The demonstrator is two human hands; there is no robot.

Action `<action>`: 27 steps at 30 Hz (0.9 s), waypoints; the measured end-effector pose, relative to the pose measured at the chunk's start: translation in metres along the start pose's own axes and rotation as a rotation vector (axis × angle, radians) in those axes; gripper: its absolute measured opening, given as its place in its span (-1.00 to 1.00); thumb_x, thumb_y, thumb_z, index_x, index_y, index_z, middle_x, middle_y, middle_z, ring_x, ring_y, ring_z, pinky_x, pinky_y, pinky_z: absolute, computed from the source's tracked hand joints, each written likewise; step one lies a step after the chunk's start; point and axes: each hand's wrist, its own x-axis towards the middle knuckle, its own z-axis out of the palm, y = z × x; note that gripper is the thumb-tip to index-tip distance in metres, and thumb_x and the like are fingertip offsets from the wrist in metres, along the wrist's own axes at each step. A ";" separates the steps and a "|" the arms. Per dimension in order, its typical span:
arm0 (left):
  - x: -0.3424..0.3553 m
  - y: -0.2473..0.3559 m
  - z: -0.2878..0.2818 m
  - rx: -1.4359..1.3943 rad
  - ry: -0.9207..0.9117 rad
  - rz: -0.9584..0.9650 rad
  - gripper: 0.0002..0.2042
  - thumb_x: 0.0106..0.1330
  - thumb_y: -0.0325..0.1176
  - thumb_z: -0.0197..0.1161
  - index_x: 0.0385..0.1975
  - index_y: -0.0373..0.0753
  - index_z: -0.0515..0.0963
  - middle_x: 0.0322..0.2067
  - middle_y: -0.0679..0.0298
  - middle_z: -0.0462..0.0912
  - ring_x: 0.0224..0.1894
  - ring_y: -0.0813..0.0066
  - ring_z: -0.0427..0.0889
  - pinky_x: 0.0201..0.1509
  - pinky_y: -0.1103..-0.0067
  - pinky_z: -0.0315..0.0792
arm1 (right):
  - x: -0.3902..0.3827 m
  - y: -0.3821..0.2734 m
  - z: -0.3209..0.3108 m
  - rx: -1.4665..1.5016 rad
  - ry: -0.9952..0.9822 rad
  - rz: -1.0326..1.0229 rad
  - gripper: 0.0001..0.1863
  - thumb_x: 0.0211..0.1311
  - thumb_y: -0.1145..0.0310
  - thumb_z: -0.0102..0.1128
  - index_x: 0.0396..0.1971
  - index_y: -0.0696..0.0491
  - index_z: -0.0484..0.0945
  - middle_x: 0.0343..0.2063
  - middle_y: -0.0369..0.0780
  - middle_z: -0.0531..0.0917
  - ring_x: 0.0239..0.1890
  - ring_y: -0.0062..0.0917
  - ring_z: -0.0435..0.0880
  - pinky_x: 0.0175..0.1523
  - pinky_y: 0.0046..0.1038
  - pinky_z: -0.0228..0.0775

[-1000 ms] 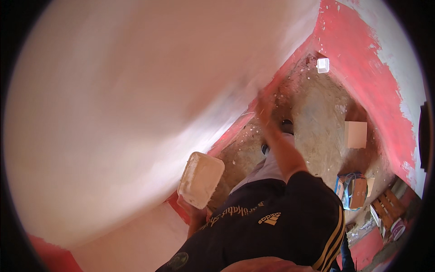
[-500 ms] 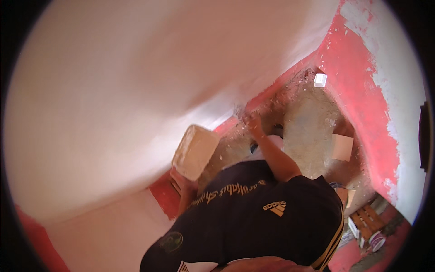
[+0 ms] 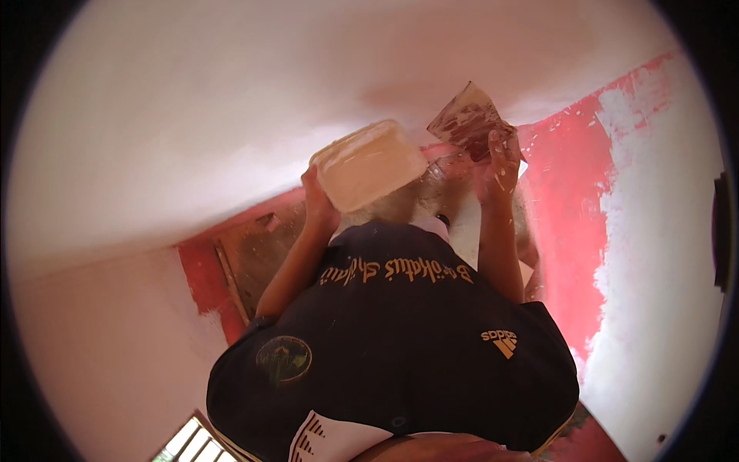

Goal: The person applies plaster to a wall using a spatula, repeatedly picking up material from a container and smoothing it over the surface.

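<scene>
Item one: a shallow rectangular tub, pale cream plastic with rounded corners, held tilted in front of the wall with its broad pale face turned toward the camera; whether that face is the base or a lid cannot be told, and nothing of its contents shows. The left hand is closed on the tub's lower left edge, fingers mostly hidden behind it, the forearm rising from the dark shirt below. Item two: a flat putty knife, blade broad and roughly trapezoid, its surface smeared with patches of whitish filler over a reddish-brown ground, edges ragged with dried material. The blade sits just right of the tub, near it but apart, and points up toward the pale plastered surface. The right hand is wrapped around the knife's handle, which is hidden inside the grip; white specks dot the knuckles and wrist. Setting: a wide smooth cream plastered surface fills the upper and left field. To the right stands a red wall partly covered by uneven white patches. Between the arms and below the tub lies a rough brownish unfinished area bordered by a red strip. A barred window corner shows at the lower left edge.
</scene>
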 end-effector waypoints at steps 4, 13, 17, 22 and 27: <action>0.002 0.004 0.045 -0.177 0.009 -0.082 -0.49 0.46 -0.01 -0.23 0.21 -0.22 0.34 0.11 0.21 0.50 0.18 0.31 0.46 0.27 0.41 0.34 | 0.010 -0.021 -0.018 -0.576 0.018 -0.088 -0.73 0.38 0.49 0.06 0.04 0.20 0.39 -0.14 -0.17 0.61 -0.16 -0.49 0.64 -0.07 -0.46 0.53; -0.001 -0.015 0.115 -0.176 -0.154 0.191 -0.50 0.40 -0.04 -0.14 0.12 -0.33 0.36 0.00 0.06 0.54 0.01 0.25 0.59 0.17 0.37 0.47 | 0.048 -0.123 0.026 -1.051 -0.688 -0.201 -0.68 0.22 0.55 0.23 -0.02 0.27 0.56 -0.13 -0.06 0.70 -0.13 -0.46 0.71 0.00 -0.48 0.52; -0.009 -0.027 0.152 -0.420 -0.166 0.129 -0.45 0.37 0.04 -0.13 0.09 -0.33 0.37 0.00 0.06 0.54 0.05 0.25 0.55 0.18 0.34 0.45 | 0.062 -0.111 0.031 -1.144 -1.052 -0.229 -0.64 0.29 0.40 0.12 0.08 -0.03 0.58 -0.24 -0.16 0.71 -0.20 -0.30 0.69 -0.06 -0.49 0.51; -0.025 -0.048 0.170 -0.511 -0.134 0.197 -0.39 0.34 0.12 -0.15 0.11 -0.32 0.37 0.03 0.05 0.53 0.08 0.23 0.53 0.18 0.31 0.43 | 0.070 -0.091 0.022 -0.973 -1.284 -0.431 -0.58 0.15 0.54 0.13 0.04 -0.03 0.61 -0.29 -0.12 0.70 -0.34 -0.26 0.65 -0.20 -0.31 0.48; -0.057 -0.051 0.176 -0.497 0.019 0.248 -0.39 0.33 0.09 -0.18 0.13 -0.33 0.37 0.04 0.05 0.53 0.08 0.21 0.52 0.19 0.30 0.41 | 0.067 -0.081 0.019 -1.021 -1.455 -0.324 -0.54 0.06 0.61 0.14 0.00 -0.04 0.64 -0.28 -0.11 0.69 -0.33 -0.22 0.65 -0.25 -0.33 0.48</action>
